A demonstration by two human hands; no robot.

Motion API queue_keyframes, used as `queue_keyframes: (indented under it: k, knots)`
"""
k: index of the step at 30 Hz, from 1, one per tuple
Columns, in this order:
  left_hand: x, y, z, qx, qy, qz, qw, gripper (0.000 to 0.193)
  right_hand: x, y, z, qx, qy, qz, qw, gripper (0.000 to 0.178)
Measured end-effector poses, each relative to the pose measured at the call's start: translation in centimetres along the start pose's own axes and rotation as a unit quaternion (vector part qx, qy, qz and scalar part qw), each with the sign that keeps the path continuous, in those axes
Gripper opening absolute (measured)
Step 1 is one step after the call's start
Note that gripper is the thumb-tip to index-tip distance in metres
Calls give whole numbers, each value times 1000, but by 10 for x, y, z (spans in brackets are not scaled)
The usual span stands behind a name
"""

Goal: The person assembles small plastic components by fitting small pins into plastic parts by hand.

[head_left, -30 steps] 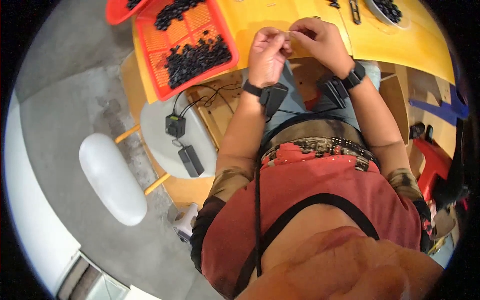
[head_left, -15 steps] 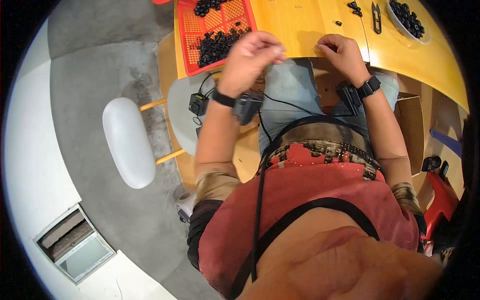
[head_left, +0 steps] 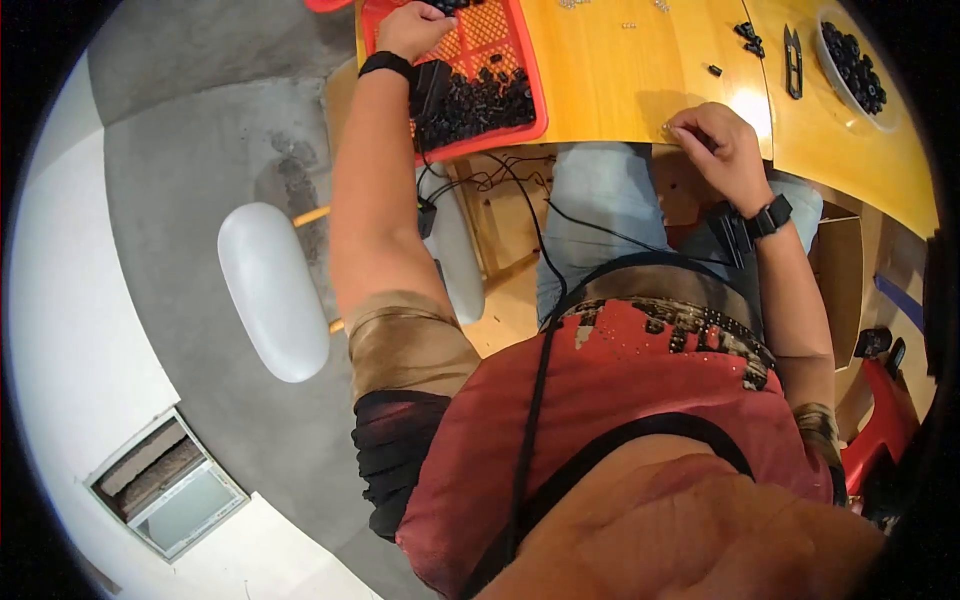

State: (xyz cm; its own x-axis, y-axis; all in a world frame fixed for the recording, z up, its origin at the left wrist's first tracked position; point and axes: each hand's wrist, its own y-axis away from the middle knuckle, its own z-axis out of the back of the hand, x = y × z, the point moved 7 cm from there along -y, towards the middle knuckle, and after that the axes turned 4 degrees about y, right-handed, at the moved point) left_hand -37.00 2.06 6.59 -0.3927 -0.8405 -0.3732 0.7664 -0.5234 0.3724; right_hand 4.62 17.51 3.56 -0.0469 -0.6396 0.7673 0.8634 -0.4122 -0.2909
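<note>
My left hand (head_left: 414, 31) is stretched out over the far part of a red plastic basket (head_left: 540, 100). Its fingers are bent together beside a pile of small black parts (head_left: 452, 4) at the top edge of the view; whatever is between them is too small to make out. At the table's near edge, my right hand (head_left: 722, 152) is closed in a pinch. A tiny pale, shiny piece (head_left: 667, 129) shows at its fingertips, its kind unclear. A larger heap of small black parts (head_left: 480, 108) fills the near part of the basket, beneath my left wrist.
On the yellow table (head_left: 600, 80) lie a loose black part (head_left: 715, 70), a few more black parts (head_left: 749, 39), thread snips (head_left: 793, 62) and tiny clear pieces (head_left: 628, 25). A white bowl of black parts (head_left: 855, 70) stands right. Cables (head_left: 500, 175) hang below the edge.
My left hand has moved away from my right hand, forward and left over the basket. My right hand stays pinched near the table edge. The whole view has shifted slightly.
</note>
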Motion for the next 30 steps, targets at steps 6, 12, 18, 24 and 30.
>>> queue_keyframes:
  k: [6,12,18,24,30]
  knots:
    - [-35,-2,-13,-95,-67,-43,992,28,1,2,9,3,-16,-10,1000,9]
    - [-26,-7,-18,-56,21,-167,984,23,-4,4,7,-3,-4,4,1000,10]
    - [2,-15,-31,7,19,-75,997,20,-9,4,3,-7,-3,8,1000,10]
    - [11,17,-26,65,22,-63,996,17,-6,0,1,-12,-6,19,1000,11]
    - [22,7,-5,45,8,2,999,16,-7,0,-1,-14,-20,27,999,12]
